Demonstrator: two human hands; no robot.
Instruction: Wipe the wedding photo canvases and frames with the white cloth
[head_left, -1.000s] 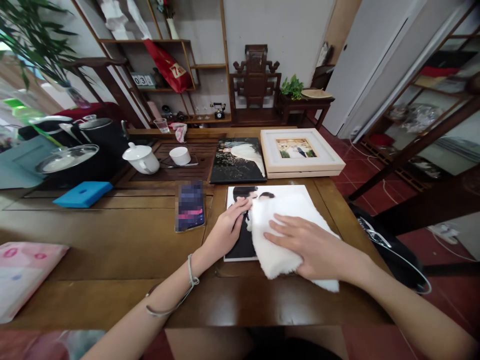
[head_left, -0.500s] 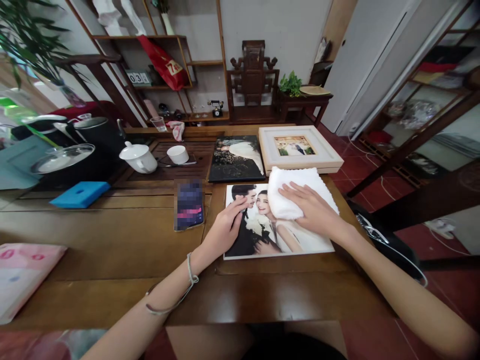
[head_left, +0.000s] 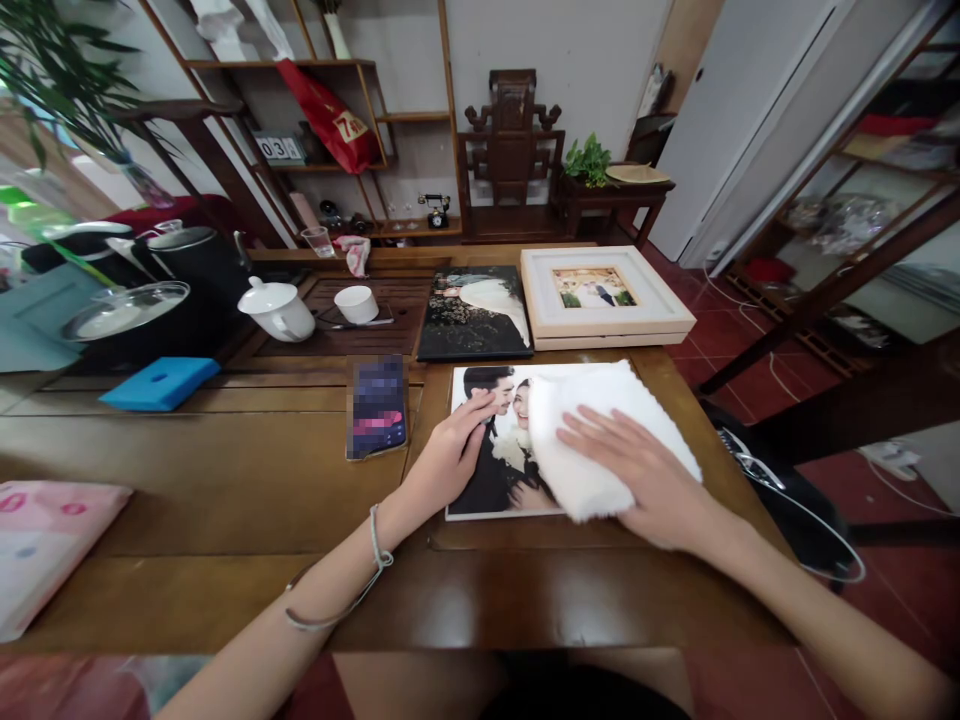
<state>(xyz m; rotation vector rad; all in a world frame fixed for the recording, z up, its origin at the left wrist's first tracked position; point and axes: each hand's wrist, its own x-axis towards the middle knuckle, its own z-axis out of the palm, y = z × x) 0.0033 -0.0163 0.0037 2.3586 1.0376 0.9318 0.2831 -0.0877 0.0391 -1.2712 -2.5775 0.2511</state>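
A flat photo panel (head_left: 487,490) showing a couple lies on the wooden table in front of me. My left hand (head_left: 457,440) rests flat on its left part, fingers stretched out over the picture. On the panel's right part is a folded white towel (head_left: 577,480), covering much of that side and reaching past the panel's lower edge. My right hand (head_left: 637,465) lies on top of the towel with its fingers extended and pressed flat; its thumb is hidden. Behind the panel are a dark photo panel (head_left: 476,315) and a light framed photo (head_left: 607,325).
A phone (head_left: 377,405) lies left of the panel. Farther left are a blue block (head_left: 160,383), a lidded white teapot (head_left: 276,311), a white cup (head_left: 356,305) and a dark kettle (head_left: 191,265). A pink-and-white packet (head_left: 56,550) sits at the near left.
My right hand has slid the towel toward me and slightly right across the panel, covering more of its lower right. My left hand stays in place.
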